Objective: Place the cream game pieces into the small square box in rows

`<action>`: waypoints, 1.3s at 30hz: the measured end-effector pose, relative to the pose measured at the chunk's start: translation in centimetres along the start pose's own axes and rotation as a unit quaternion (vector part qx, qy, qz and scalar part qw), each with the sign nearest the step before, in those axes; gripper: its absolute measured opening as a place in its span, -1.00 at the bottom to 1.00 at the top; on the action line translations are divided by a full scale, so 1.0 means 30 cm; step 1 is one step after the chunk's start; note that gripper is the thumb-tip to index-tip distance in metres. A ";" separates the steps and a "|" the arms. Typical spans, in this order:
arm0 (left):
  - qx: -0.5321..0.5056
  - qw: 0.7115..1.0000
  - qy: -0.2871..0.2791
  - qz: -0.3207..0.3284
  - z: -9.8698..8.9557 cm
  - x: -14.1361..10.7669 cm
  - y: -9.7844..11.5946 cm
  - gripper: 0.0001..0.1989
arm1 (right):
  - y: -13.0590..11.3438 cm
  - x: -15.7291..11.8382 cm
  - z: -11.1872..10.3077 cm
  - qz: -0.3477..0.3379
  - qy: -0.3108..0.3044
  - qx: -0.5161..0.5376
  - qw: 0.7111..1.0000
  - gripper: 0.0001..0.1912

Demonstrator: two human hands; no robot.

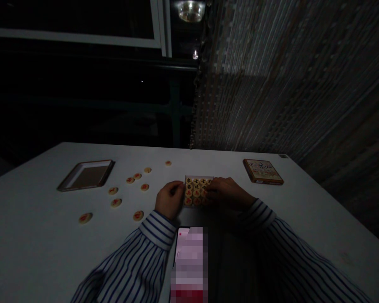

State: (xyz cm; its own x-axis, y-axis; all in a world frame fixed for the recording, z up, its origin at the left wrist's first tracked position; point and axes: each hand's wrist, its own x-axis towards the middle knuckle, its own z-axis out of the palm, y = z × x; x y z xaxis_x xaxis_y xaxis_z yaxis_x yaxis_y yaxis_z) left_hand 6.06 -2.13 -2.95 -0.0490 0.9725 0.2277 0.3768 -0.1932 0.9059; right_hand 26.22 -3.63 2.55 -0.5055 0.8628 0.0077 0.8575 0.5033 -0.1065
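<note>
A small tray (199,177) in front of me holds rows of round xiangqi pieces (196,194) with black and red characters. My left hand (169,199) is at the tray's left edge, its fingers curled closed; what they hold, if anything, is hidden. Over the right side of the tray lies my right hand (226,192), fingers bent together down at the pieces, with the fingertips too dark to tell what is between them. Several loose pieces with red characters, among them one nearest piece (138,215) and one far piece (168,163), are scattered on the white table (44,210) to the left.
An open, shallow box part (90,174) lies at the left. At the right is a printed box (263,171). A lit phone (185,244) sits between my forearms near the front. Bead curtains (259,84) hang beyond the table's far right edge.
</note>
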 end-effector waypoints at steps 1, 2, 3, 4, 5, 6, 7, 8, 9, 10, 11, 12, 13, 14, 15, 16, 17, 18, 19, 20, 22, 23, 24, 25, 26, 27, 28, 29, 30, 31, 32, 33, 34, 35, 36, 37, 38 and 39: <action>0.000 1.000 -0.001 0.001 0.000 0.000 0.000 -0.73 | 0.000 -0.003 -0.007 0.002 0.009 0.003 1.000 -0.72; 0.001 1.000 -0.001 0.003 0.000 0.000 -0.001 -0.73 | -0.001 -0.005 -0.015 0.009 0.020 0.005 1.000 -0.71; 0.002 1.000 -0.001 0.005 0.000 -0.001 -0.001 -0.73 | -0.001 -0.008 -0.023 0.018 0.032 0.008 0.999 -0.71; 0.003 1.000 0.000 0.006 -0.001 -0.001 -0.002 -0.72 | -0.001 -0.010 -0.032 0.028 0.045 0.011 0.999 -0.70; 0.003 1.000 0.000 0.007 -0.001 -0.001 -0.003 -0.72 | -0.001 -0.012 -0.040 0.036 0.059 0.014 0.997 -0.70; 0.002 1.000 -0.002 0.007 -0.001 -0.001 -0.004 -0.72 | -0.001 -0.014 -0.047 0.042 0.075 0.018 0.996 -0.71; 0.003 1.000 -0.004 0.009 -0.001 -0.001 -0.004 -0.72 | 0.000 -0.015 -0.053 0.046 0.092 0.023 0.994 -0.71; 0.003 1.000 -0.005 0.010 -0.001 -0.001 -0.004 -0.72 | 0.001 -0.016 -0.058 0.048 0.108 0.027 0.993 -0.71; 0.002 1.000 -0.005 0.010 -0.001 -0.001 -0.004 -0.72 | 0.002 -0.017 -0.061 0.049 0.121 0.032 0.991 -0.71; 0.002 1.000 -0.005 0.010 -0.001 -0.001 -0.004 -0.71 | 0.003 -0.018 -0.063 0.049 0.131 0.035 0.990 -0.71; 0.002 1.000 -0.005 0.009 -0.001 -0.001 -0.004 -0.71 | 0.003 -0.018 -0.064 0.049 0.138 0.037 0.989 -0.72; 0.003 1.000 -0.005 0.008 0.000 -0.001 -0.004 -0.71 | 0.003 -0.018 -0.063 0.048 0.142 0.037 0.988 -0.72; 0.006 1.000 -0.005 0.007 0.000 -0.001 -0.005 -0.71 | 0.003 -0.019 -0.063 0.046 0.144 0.037 0.988 -0.72; 0.011 1.000 -0.005 0.007 0.000 -0.001 -0.005 -0.71 | 0.003 -0.019 -0.062 0.045 0.144 0.036 0.988 -0.72; 0.015 1.000 -0.006 0.008 -0.001 -0.001 -0.006 -0.71 | 0.002 -0.019 -0.062 0.044 0.143 0.036 0.988 -0.72; 0.018 1.000 -0.006 0.010 -0.001 -0.001 -0.006 -0.71 | 0.002 -0.019 -0.061 0.043 0.142 0.036 0.988 -0.72; 0.020 1.000 -0.006 0.013 -0.002 -0.001 -0.006 -0.71 | 0.001 -0.019 -0.062 0.044 0.140 0.038 0.988 -0.72; 0.019 1.000 -0.006 0.015 -0.003 -0.002 -0.005 -0.71 | -0.001 -0.019 -0.062 0.044 0.138 0.039 0.989 -0.72; 0.017 1.000 -0.006 0.016 -0.003 -0.002 -0.003 -0.71 | -0.002 -0.019 -0.063 0.044 0.137 0.041 0.989 -0.72; 0.016 1.000 -0.006 0.016 -0.004 -0.003 -0.001 -0.71 | -0.003 -0.019 -0.064 0.043 0.136 0.043 0.989 -0.72; 0.014 1.000 -0.002 0.013 -0.005 -0.004 0.004 -0.71 | -0.005 -0.019 -0.066 0.040 0.134 0.044 0.989 -0.72; 0.013 1.000 -0.001 0.011 -0.006 -0.005 0.007 -0.71 | -0.007 -0.018 -0.066 0.040 0.132 0.045 0.989 -0.72; 0.013 1.000 0.000 0.011 -0.006 -0.006 0.009 -0.72 | -0.008 -0.018 -0.067 0.040 0.130 0.045 0.990 -0.72; 0.012 1.000 0.001 0.012 -0.006 -0.007 0.010 -0.72 | -0.009 -0.019 -0.067 0.041 0.129 0.045 0.990 -0.72; 0.012 1.000 0.002 0.014 -0.006 -0.008 0.011 -0.72 | -0.011 -0.019 -0.068 0.043 0.128 0.044 0.990 -0.72; 0.012 1.000 0.004 0.018 -0.005 -0.009 0.010 -0.73 | -0.013 -0.019 -0.068 0.043 0.128 0.043 0.990 -0.71; 0.012 1.000 0.006 0.024 -0.004 -0.011 0.009 -0.73 | -0.014 -0.019 -0.068 0.043 0.128 0.043 0.990 -0.71; 0.011 0.999 0.009 0.030 -0.004 -0.012 0.008 -0.73 | -0.016 -0.020 -0.068 0.042 0.129 0.042 0.990 -0.71; 0.010 0.999 0.013 0.037 -0.003 -0.014 0.008 -0.73 | -0.018 -0.020 -0.069 0.041 0.129 0.042 0.990 -0.71; 0.008 0.999 0.017 0.044 -0.003 -0.017 0.009 -0.74 | -0.021 -0.020 -0.070 0.040 0.127 0.042 0.990 -0.70; 0.006 0.998 0.019 0.052 -0.003 -0.020 0.010 -0.74 | -0.023 -0.020 -0.071 0.041 0.126 0.042 0.990 -0.70; 0.005 0.998 0.020 0.061 -0.004 -0.023 0.013 -0.74 | -0.026 -0.020 -0.072 0.041 0.125 0.042 0.990 -0.70; 0.005 0.997 0.020 0.068 -0.006 -0.026 0.017 -0.75 | -0.029 -0.021 -0.074 0.041 0.124 0.042 0.991 -0.69; 0.005 0.997 0.020 0.074 -0.009 -0.029 0.022 -0.75 | -0.033 -0.022 -0.076 0.041 0.125 0.042 0.990 -0.69; 0.006 0.997 0.019 0.078 -0.012 -0.032 0.027 -0.75 | -0.036 -0.022 -0.078 0.039 0.126 0.042 0.990 -0.69; 0.007 0.997 0.019 0.079 -0.017 -0.036 0.033 -0.75 | -0.040 -0.023 -0.081 0.036 0.129 0.043 0.990 -0.69; 0.008 0.997 0.018 0.080 -0.022 -0.040 0.038 -0.75 | -0.044 -0.024 -0.083 0.032 0.132 0.045 0.990 -0.70; 0.008 0.997 0.019 0.081 -0.029 -0.044 0.042 -0.75 | -0.047 -0.025 -0.086 0.028 0.135 0.047 0.989 -0.70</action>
State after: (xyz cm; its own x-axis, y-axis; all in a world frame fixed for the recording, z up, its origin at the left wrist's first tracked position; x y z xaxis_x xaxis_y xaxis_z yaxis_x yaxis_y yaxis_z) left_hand 5.80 -3.77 -1.78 -0.0220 0.9230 0.3842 0.3975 -0.3445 0.8505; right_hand 25.62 -4.86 5.25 -0.4030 0.8762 0.2642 0.8637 0.4596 -0.2068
